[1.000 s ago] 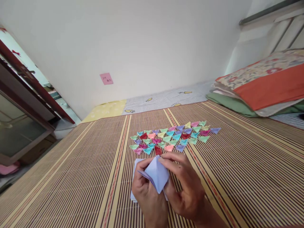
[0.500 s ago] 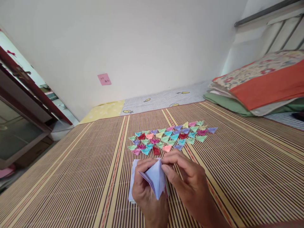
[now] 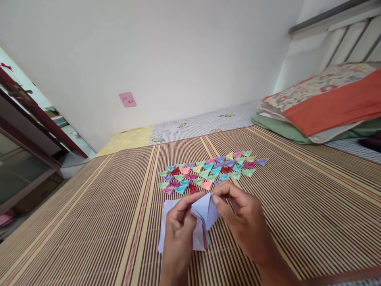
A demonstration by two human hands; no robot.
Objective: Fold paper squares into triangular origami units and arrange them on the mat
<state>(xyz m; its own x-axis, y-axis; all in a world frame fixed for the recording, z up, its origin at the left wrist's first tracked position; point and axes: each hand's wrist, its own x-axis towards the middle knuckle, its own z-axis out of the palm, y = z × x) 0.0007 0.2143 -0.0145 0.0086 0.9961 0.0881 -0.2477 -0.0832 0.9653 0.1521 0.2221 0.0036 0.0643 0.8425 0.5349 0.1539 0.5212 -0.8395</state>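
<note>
A folded light-blue paper (image 3: 207, 209) is held between both hands, above a stack of square paper sheets (image 3: 199, 241) on the striped mat. My left hand (image 3: 180, 226) pinches its left side with thumb and fingers. At its top right corner, my right hand (image 3: 238, 210) grips the edge between thumb and forefinger. Just beyond the hands lie several small folded paper pieces (image 3: 204, 173) in rows, in green, blue, pink, red, yellow and purple.
The striped mat (image 3: 104, 218) spreads under everything. Behind it are a checked cloth (image 3: 190, 127) and a white wall with a pink note (image 3: 127, 99). A floral and orange folded bedding pile (image 3: 327, 103) lies at the right, a door frame (image 3: 38, 107) at the left.
The folded paper has moved up and right and turned, showing another face. My left hand has shifted from cupping it to pinching its left side. The view has shifted slightly.
</note>
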